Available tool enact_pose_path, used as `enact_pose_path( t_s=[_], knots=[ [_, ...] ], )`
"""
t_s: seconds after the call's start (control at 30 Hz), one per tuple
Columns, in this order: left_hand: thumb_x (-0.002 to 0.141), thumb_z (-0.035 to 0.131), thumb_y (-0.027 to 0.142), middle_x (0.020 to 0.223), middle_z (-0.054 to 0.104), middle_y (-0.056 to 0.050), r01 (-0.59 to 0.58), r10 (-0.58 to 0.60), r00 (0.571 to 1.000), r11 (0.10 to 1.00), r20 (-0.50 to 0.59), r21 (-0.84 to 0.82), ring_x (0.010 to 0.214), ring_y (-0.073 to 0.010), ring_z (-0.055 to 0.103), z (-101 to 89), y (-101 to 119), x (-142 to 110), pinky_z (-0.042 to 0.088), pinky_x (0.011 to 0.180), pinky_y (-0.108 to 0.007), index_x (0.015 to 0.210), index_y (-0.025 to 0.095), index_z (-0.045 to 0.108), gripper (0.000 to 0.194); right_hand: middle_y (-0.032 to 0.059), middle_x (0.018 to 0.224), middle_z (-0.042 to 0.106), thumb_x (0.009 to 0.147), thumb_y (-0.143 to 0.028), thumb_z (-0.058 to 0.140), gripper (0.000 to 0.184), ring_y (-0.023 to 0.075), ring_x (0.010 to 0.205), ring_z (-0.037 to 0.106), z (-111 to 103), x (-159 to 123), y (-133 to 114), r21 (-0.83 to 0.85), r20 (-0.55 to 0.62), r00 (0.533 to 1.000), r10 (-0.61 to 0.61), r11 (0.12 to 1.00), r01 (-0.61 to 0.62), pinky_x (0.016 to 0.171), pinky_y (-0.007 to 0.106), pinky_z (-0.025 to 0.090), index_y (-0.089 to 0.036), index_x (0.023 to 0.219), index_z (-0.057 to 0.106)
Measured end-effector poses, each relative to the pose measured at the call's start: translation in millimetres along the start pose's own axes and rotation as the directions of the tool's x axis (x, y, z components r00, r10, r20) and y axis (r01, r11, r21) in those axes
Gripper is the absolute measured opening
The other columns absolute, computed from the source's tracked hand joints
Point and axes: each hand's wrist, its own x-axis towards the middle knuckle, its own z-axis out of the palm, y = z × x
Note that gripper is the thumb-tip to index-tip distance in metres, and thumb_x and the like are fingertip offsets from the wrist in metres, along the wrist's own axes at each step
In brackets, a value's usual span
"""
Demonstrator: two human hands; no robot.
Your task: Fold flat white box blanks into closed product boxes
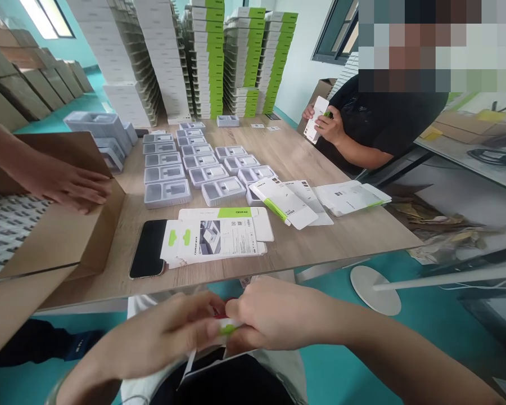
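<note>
My left hand (168, 332) and my right hand (274, 315) meet low in the view, just below the table edge. Pinched between them is a small white and green item (227, 325), with a touch of red beside it; my fingers hide most of it. A white sheet or card (189, 360) hangs below my hands. Beyond them on the wooden table (333, 242) lie a flattened white and green printed carton (215, 236) and a black smartphone (147, 248), both out of my reach of touch.
Grey plastic inserts (167, 194) stand in rows on the table, beside loose white cartons (284, 202). A person's hands (63, 185) rest on a brown cardboard box (63, 236) at left. Another person at right holds a white carton (317, 118). Tall carton stacks (206, 62) rise behind.
</note>
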Motion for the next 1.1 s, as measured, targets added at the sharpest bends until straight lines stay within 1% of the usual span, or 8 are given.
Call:
enact_pose_path(
  t_s=[0.07,0.2,0.33,0.4,0.53,0.8,0.93,1.1],
  knots=[
    [0.093,0.064,0.059,0.096,0.083,-0.004,-0.001,0.000,0.998,1.000,0.065,0.013,0.084,-0.0260,0.078,-4.5,13,9,0.059,0.070,-0.028,0.103,0.026,0.080,0.038,-0.0074,0.057,0.037,0.103,-0.048,0.068,0.030,0.0163,0.054,0.042,3,1,-5,-0.011,-0.029,0.999,-0.019,1.000,0.019,0.050,0.029,0.024,-0.020,0.096,0.072],
    [0.087,0.072,0.032,0.079,0.078,0.001,-0.062,0.063,0.998,0.969,0.004,0.239,0.066,-0.0190,0.070,5.4,17,12,0.043,0.052,-0.022,0.094,0.025,0.076,0.011,-0.0007,0.072,0.063,0.102,-0.039,0.070,0.021,0.0212,0.070,0.062,14,2,-1,0.060,-0.089,0.996,0.000,0.998,0.006,0.055,0.029,0.027,-0.018,0.101,0.070],
    [0.097,0.054,0.026,0.068,0.075,0.003,-0.106,0.129,0.990,0.942,-0.051,0.319,0.053,-0.0180,0.067,18.5,8,2,0.042,0.048,-0.024,0.124,0.028,0.076,0.035,0.0031,0.106,0.072,0.093,-0.035,0.084,0.027,0.0207,0.088,0.069,24,1,9,0.368,-0.198,0.980,0.015,0.928,0.061,0.066,0.026,0.039,-0.020,0.103,0.064],
    [0.099,0.051,0.031,0.080,0.083,0.000,-0.111,0.156,0.982,0.934,-0.109,0.340,0.061,-0.0210,0.075,21.6,4,-3,0.045,0.050,-0.024,0.142,0.031,0.069,0.046,0.0008,0.109,0.070,0.088,-0.029,0.089,0.033,0.0171,0.083,0.067,27,-1,10,0.507,-0.227,0.968,0.108,0.861,0.023,0.068,0.026,0.041,-0.022,0.104,0.061],
    [0.103,0.037,0.035,0.081,0.085,-0.005,-0.035,0.106,0.982,0.916,-0.156,0.400,0.059,-0.0245,0.076,23.5,6,-6,0.043,0.045,-0.027,0.148,0.024,0.066,0.055,-0.0009,0.102,0.067,0.089,-0.014,0.079,0.031,0.0173,0.085,0.064,28,-7,5,0.567,-0.268,0.940,0.209,0.823,-0.022,0.071,0.027,0.042,-0.023,0.111,0.060],
    [0.095,0.040,0.036,0.098,0.085,-0.012,0.103,-0.043,0.990,0.871,-0.134,0.481,0.086,-0.0359,0.081,22.9,25,9,0.052,0.065,-0.036,0.118,0.024,0.069,0.038,0.0074,0.112,0.073,0.098,-0.002,0.059,0.027,0.0213,0.093,0.069,22,-12,-14,0.388,-0.321,0.937,0.140,0.922,-0.005,0.073,0.030,0.045,-0.016,0.120,0.063],
    [0.098,0.032,0.043,0.081,0.079,-0.010,0.125,-0.092,0.991,0.878,-0.092,0.463,0.066,-0.0277,0.069,17.3,24,11,0.042,0.060,-0.035,0.104,0.024,0.067,0.040,0.0094,0.134,0.073,0.101,-0.013,0.068,0.050,0.0258,0.113,0.072,17,-17,-15,0.467,-0.329,0.933,0.144,0.884,0.029,0.091,0.035,0.054,-0.022,0.148,0.054],
    [0.100,0.030,0.048,0.062,0.057,0.001,0.056,0.002,0.987,0.935,-0.161,0.351,0.056,-0.0184,0.050,16.8,18,11,0.033,0.055,-0.031,0.076,0.027,0.050,0.037,0.0115,0.170,0.048,0.099,-0.007,0.067,0.080,0.0323,0.145,0.057,20,-20,-10,0.470,-0.341,0.931,0.132,0.881,0.047,0.117,0.047,0.050,-0.025,0.169,0.032]
  ],
)
